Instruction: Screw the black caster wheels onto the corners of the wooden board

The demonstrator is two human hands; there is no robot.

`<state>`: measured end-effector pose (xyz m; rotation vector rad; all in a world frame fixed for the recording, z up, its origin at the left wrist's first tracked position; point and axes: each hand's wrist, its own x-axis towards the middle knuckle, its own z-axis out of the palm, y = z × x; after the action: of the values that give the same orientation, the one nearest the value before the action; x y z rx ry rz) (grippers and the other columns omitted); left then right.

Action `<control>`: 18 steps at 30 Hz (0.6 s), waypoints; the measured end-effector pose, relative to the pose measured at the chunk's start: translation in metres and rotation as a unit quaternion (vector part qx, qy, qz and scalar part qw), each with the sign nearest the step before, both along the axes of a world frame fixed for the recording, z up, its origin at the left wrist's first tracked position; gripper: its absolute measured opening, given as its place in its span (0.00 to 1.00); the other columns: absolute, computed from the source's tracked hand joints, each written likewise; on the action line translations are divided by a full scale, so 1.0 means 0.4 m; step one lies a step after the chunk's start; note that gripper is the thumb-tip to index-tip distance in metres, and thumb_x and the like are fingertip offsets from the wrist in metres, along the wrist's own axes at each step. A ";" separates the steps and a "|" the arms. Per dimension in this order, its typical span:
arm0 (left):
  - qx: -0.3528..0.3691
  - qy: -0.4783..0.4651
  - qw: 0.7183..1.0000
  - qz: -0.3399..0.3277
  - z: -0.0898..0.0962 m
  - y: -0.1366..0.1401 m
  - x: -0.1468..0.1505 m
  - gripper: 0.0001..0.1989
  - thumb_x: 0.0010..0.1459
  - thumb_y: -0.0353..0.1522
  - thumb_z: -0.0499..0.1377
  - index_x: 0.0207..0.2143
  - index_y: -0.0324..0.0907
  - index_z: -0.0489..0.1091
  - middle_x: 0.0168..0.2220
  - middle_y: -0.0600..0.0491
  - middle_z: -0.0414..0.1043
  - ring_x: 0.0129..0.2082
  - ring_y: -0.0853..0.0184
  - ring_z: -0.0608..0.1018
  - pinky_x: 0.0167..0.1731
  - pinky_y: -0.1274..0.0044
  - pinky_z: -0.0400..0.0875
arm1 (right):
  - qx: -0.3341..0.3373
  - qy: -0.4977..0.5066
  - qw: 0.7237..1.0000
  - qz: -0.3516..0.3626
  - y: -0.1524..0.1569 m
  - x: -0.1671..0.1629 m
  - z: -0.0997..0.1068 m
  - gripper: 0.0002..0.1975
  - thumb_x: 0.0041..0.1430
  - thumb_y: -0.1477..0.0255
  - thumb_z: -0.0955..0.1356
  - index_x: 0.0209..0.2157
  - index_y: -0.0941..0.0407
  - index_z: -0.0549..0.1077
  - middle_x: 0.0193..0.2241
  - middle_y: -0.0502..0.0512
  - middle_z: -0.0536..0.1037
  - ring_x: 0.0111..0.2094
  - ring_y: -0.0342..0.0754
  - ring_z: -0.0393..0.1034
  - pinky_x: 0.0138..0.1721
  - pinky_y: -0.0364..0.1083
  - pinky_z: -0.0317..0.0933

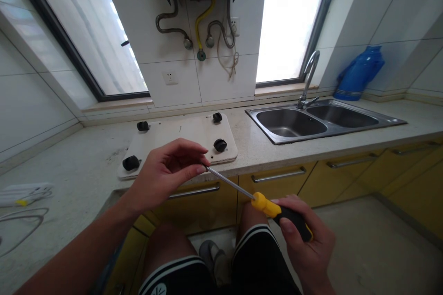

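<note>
My right hand (306,235) is wrapped round the yellow and black handle of a screwdriver (265,203), whose metal shaft points up and left. At its tip, my left hand (176,163) pinches a small dark piece between thumb and fingers, too small to name for certain. Beyond my left hand, a white panel (180,136) lies on the counter with black casters (220,145) standing up at its corners. Small holes show near a caster at the panel's right side.
A stone counter (86,161) runs along the wall, with yellow drawers (277,184) below. To the right are a double steel sink (273,138), a faucet (311,69) and a blue jug (358,73). A white power strip (26,193) with a cable lies at left.
</note>
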<state>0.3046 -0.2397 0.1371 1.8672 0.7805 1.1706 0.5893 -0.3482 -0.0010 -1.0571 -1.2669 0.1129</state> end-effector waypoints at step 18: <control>0.124 0.126 0.978 0.112 -0.251 0.272 0.124 0.28 0.64 0.44 0.71 0.63 0.45 0.75 0.64 0.40 0.78 0.62 0.49 0.81 0.61 0.55 0.80 | -0.068 0.181 0.974 -0.118 0.090 0.038 -0.076 0.19 0.66 0.54 0.78 0.47 0.54 0.84 0.39 0.54 0.82 0.36 0.48 0.77 0.36 0.45 0.69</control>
<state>0.3541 -0.1309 0.0366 2.2103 1.0474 1.2297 0.6043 -0.3122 -0.0314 -1.2330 -0.8072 0.2030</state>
